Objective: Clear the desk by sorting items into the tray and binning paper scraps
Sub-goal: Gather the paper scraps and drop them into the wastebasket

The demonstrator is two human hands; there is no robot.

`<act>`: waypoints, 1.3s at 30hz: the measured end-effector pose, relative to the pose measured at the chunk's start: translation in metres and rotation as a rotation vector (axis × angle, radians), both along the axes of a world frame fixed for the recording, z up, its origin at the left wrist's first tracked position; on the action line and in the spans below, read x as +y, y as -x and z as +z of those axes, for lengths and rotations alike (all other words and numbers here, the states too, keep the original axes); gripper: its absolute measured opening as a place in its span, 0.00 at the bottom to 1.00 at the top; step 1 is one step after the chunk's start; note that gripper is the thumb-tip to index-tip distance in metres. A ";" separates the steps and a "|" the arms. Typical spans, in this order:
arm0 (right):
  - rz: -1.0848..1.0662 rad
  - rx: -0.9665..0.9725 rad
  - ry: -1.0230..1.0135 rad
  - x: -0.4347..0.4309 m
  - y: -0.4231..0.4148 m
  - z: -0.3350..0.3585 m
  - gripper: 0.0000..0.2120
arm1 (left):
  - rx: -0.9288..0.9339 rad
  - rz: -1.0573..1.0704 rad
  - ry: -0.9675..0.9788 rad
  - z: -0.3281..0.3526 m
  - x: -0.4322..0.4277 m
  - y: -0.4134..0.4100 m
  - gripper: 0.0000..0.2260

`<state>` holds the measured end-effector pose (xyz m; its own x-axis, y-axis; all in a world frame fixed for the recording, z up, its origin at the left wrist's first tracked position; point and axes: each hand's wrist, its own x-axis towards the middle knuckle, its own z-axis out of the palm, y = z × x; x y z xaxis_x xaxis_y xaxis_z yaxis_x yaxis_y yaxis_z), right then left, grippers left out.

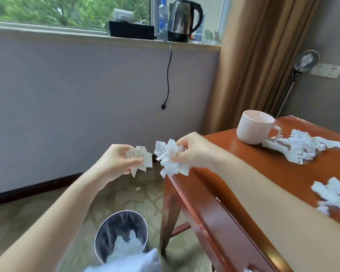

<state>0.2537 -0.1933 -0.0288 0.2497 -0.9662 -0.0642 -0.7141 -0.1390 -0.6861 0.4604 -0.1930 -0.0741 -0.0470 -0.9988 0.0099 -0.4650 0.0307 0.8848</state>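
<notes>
My left hand (114, 160) holds a small bunch of white paper scraps (140, 160) out past the desk's left edge. My right hand (192, 152) grips a bigger crumpled wad of paper scraps (170, 159) at the desk corner. Both hands hover above and beyond the round metal bin (121, 234), which stands on the carpet beside the desk leg and has white paper inside. More torn scraps lie on the red-brown wooden desk (243, 167): one pile (306, 147) beside the mug, another (334, 195) near my right forearm.
A ribbed pale pink mug (253, 129) stands on the desk's far corner. One small scrap (138, 188) lies on the carpet. A kettle (183, 19), a bottle and a black box sit on the windowsill, with a cord hanging down. A brown curtain hangs behind the desk.
</notes>
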 end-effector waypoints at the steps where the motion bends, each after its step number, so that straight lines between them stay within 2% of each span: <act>1: 0.012 0.018 -0.013 -0.007 -0.015 -0.011 0.14 | 0.008 0.028 -0.020 -0.011 0.001 -0.011 0.04; 6: 0.026 0.158 -0.087 -0.032 -0.077 -0.070 0.14 | -0.010 0.166 -0.113 -0.077 0.001 -0.059 0.04; 12: -0.006 0.224 -0.218 -0.052 -0.121 -0.156 0.18 | -0.018 0.310 -0.293 -0.169 -0.008 -0.091 0.06; 17: -0.058 0.233 -0.318 -0.062 -0.132 -0.230 0.19 | 0.053 0.383 -0.486 -0.247 -0.012 -0.095 0.02; 20: -0.092 0.240 -0.366 -0.066 -0.131 -0.268 0.19 | 0.078 0.422 -0.550 -0.288 -0.017 -0.090 0.06; 24: -0.106 0.253 -0.452 -0.071 -0.127 -0.315 0.21 | 0.115 0.458 -0.640 -0.327 -0.017 -0.087 0.05; 27: -0.128 0.269 -0.485 -0.073 -0.127 -0.347 0.19 | 0.126 0.515 -0.701 -0.352 -0.017 -0.097 0.07; 31: -0.152 0.277 -0.537 -0.075 -0.129 -0.383 0.18 | 0.078 0.516 -0.728 -0.375 -0.030 -0.100 0.02; 34: -0.174 0.233 -0.596 -0.080 -0.135 -0.400 0.18 | 0.019 0.493 -0.751 -0.390 -0.038 -0.100 0.10; 36: -0.167 0.157 -0.639 -0.083 -0.140 -0.407 0.11 | -0.034 0.461 -0.762 -0.397 -0.040 -0.100 0.12; 37: -0.139 0.133 -0.668 -0.084 -0.143 -0.407 0.04 | -0.051 0.450 -0.769 -0.399 -0.041 -0.100 0.13; 39: -0.081 0.098 -0.743 -0.083 -0.142 -0.412 0.16 | -0.053 0.420 -0.792 -0.402 -0.042 -0.101 0.15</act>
